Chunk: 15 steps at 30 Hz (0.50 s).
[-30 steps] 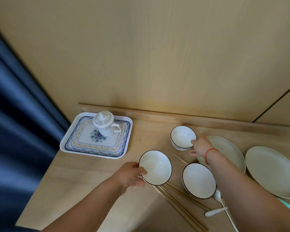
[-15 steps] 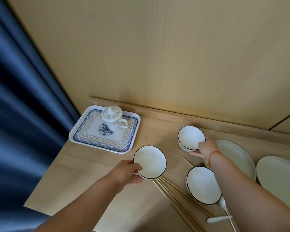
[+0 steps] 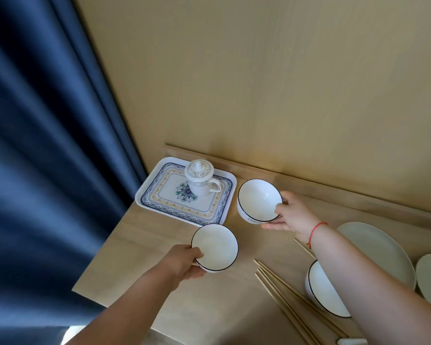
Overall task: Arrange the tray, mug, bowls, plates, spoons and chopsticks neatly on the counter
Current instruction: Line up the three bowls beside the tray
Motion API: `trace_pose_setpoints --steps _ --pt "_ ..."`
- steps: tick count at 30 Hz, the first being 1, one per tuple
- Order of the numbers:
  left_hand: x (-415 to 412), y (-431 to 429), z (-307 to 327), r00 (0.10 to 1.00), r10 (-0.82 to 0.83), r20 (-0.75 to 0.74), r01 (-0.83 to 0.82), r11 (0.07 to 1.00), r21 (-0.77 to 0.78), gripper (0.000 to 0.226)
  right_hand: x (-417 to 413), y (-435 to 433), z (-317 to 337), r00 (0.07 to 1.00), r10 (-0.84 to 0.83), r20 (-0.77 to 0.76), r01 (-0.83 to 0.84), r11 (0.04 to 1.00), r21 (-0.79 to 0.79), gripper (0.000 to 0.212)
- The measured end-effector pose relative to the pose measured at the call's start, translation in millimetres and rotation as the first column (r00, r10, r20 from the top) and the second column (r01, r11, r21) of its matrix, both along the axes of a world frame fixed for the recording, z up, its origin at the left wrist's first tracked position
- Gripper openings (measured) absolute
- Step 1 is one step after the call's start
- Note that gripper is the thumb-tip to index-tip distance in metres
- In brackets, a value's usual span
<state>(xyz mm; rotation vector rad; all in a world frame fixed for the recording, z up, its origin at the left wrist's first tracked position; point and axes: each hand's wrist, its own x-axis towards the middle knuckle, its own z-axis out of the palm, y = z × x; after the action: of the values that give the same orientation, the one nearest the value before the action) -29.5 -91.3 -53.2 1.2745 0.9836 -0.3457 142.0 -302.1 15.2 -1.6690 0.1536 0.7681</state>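
Obs: left hand (image 3: 182, 263) pinches near bowl (image 3: 215, 246) at its rim, lower centre; right hand (image 3: 292, 215) pinches far bowl (image 3: 258, 199), just right of tray (image 3: 157, 207). Glazed ceramic: judged stiff, slick, chippable, moderately heavy. Best hold: thumb inside rim, fingers under wall. Set down softly on tabletop (image 3: 139, 257).

left hand (image 3: 182, 261), right hand (image 3: 292, 215): curled grips

Lidded mug (image 3: 200, 181) upright on patterned tray (image 3: 157, 197); far bowl (image 3: 258, 200), near bowl (image 3: 215, 246) just beside tray.
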Motion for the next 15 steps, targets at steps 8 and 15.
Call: trace_pose_setpoints --steps 8,15 --pt "-28 36 -7 0.996 0.078 -0.045 -0.072 0.991 0.108 0.014 -23 76 -2 0.986 0.161 -0.044 -0.158 0.986 0.050 0.044" --pt "-24 44 -10 0.972 0.233 0.009 -0.234 0.970 0.068 0.010 -34 99 -7 0.984 0.159 -0.075 -0.156 0.987 0.046 0.047"
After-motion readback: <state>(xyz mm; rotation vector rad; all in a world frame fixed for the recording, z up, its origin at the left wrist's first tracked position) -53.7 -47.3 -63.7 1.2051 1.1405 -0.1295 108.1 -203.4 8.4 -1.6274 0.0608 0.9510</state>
